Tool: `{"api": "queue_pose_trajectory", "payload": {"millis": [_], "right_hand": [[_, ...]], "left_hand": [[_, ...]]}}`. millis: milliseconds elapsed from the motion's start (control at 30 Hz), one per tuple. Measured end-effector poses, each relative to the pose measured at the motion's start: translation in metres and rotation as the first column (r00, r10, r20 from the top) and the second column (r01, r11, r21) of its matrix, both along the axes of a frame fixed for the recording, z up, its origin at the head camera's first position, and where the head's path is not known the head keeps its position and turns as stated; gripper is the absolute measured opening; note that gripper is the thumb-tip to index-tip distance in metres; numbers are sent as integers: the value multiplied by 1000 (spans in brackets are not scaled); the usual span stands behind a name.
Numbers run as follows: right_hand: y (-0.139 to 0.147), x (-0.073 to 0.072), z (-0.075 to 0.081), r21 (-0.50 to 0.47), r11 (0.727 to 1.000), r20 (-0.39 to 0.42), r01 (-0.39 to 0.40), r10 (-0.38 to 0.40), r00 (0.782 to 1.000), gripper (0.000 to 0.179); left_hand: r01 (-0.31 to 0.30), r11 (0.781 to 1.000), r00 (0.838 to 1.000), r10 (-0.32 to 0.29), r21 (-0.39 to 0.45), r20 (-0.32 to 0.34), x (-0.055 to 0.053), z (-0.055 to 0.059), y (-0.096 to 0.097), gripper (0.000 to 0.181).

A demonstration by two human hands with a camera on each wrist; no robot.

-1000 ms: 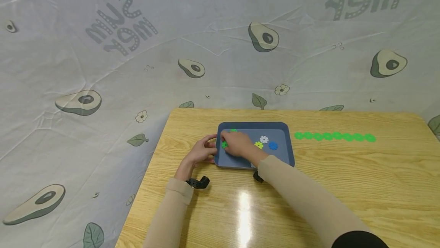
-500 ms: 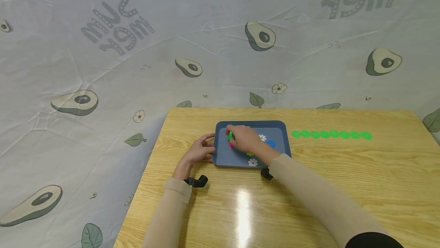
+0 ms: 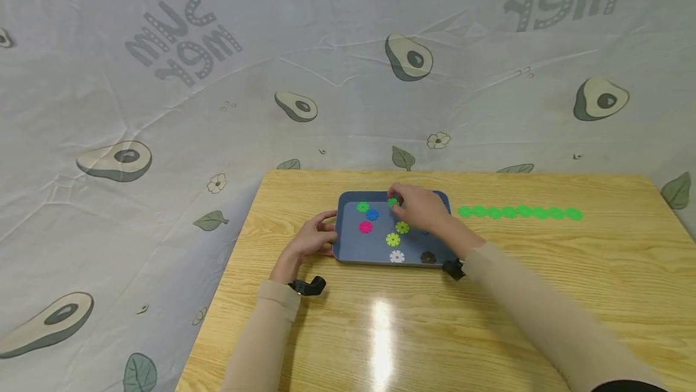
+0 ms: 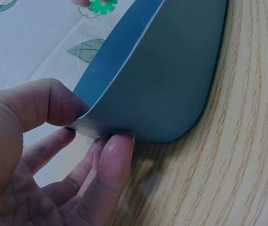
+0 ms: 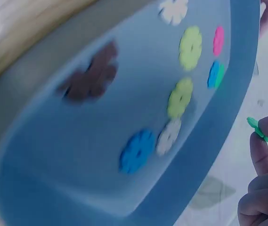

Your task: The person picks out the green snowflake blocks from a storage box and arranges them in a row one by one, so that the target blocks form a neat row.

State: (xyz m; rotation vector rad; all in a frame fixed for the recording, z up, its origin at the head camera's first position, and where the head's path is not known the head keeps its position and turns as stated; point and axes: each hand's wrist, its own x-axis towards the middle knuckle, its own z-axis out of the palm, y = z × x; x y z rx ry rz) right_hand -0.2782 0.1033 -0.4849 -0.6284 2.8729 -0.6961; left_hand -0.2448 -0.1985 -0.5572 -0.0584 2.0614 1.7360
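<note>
My right hand (image 3: 425, 209) pinches a green notched plastic disc (image 3: 393, 202) between thumb and finger, above the far side of the blue-grey tray (image 3: 352, 249). The right wrist view also has this green disc (image 5: 260, 130) at the fingertips. At the tray's left end my left hand (image 3: 309, 238) grips the wall; a bent finger lies at the rim and the thumb presses the outside in the left wrist view. Inside the tray lie another green disc (image 3: 362, 206), a pink disc (image 3: 365, 227), yellow discs (image 3: 393, 239), blue discs (image 5: 137, 150), white discs (image 3: 397, 256) and a brown disc (image 3: 428, 257).
A row of several green discs (image 3: 523, 211) stretches across the wooden table (image 3: 544, 277) to the right of the tray. Behind the table hangs a pale cloth (image 3: 337, 29) printed with avocados and leaves.
My right hand has moved right and slightly up from the tray's left part, lifting a green disc, which uncovers the pink and blue discs there. The left hand keeps its place on the tray.
</note>
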Motion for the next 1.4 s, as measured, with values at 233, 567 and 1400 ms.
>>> {"api": "queue_pose_trajectory", "payload": {"millis": [233,567,1400], "right_hand": [[42,-5,6,-6,997,-30,80,-80,996,25],[106,-4,5,-71,983,17,171,-170,985,27],[282,31,-22,-95,875,42,475,-473,880,48]], "left_hand": [[-6,1000,1000,6,-2,9,0,1,0,71],[7,1000,1000,-7,-6,12,0,3,1,72],[6,1000,1000,-6,-15,6,0,-1,1,71]]}}
